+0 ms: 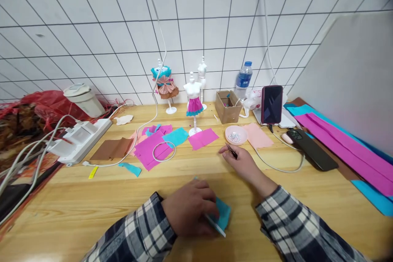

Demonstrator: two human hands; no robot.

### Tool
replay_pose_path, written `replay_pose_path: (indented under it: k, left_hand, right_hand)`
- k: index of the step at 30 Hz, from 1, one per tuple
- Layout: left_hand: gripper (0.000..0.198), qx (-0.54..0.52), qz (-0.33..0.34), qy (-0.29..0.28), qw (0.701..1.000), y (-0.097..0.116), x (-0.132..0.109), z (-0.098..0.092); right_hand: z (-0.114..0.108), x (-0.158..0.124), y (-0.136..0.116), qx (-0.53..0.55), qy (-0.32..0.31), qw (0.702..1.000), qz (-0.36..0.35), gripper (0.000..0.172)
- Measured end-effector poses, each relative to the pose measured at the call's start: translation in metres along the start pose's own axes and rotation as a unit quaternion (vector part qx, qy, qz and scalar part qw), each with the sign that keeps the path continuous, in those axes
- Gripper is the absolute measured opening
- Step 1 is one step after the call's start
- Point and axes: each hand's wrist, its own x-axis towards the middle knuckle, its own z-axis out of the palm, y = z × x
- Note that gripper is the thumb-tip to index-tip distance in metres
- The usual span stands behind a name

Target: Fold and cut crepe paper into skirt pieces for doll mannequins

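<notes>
My left hand (193,206) is low in the middle, its fingers curled around a thin white stick (218,228). Beneath that hand and stick lies a piece of turquoise crepe paper (224,211), partly covered. Between the fingers of my right hand (241,160) is a pair of dark tweezers (232,151), tips toward a pink dish (245,134) of small shiny gems. A little white dress form (193,90) wears a magenta skirt with a turquoise hem. A magenta paper piece (203,138) lies in front of it.
Left are magenta paper (147,151), a ring (154,158), brown paper (112,149) and a power strip (87,141) with cables. Behind stand a decorated dress form (166,86), a cardboard box (229,110) and a bottle (245,75). Phones (313,149) and paper strips (346,147) are right.
</notes>
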Motion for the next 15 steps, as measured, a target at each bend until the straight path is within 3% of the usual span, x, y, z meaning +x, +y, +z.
replay_pose_path:
  k: [3,6,9,12,15]
  left_hand:
    - [0.013,0.092,0.013,-0.011,0.996,0.000,0.004,0.006]
    - [0.013,0.082,0.002,0.030,0.996,-0.004,0.004,0.001]
    - [0.018,0.047,-0.065,0.101,0.992,-0.011,0.002,-0.005]
    - [0.022,0.032,-0.157,0.189,0.969,-0.018,0.000,-0.006]
    - [0.021,0.015,-0.199,0.235,0.951,-0.021,0.000,-0.003]
  right_hand:
    - [0.005,0.001,0.000,0.020,-0.035,0.999,-0.014,0.022]
    - [0.006,-0.003,-0.008,0.064,-0.048,0.995,-0.056,0.021]
    - [0.004,-0.009,-0.015,0.152,-0.073,0.984,-0.059,0.036]
    - [0.008,-0.017,-0.024,0.214,-0.129,0.967,-0.055,0.051]
    - [0.020,-0.024,-0.034,0.190,-0.115,0.974,-0.041,0.042]
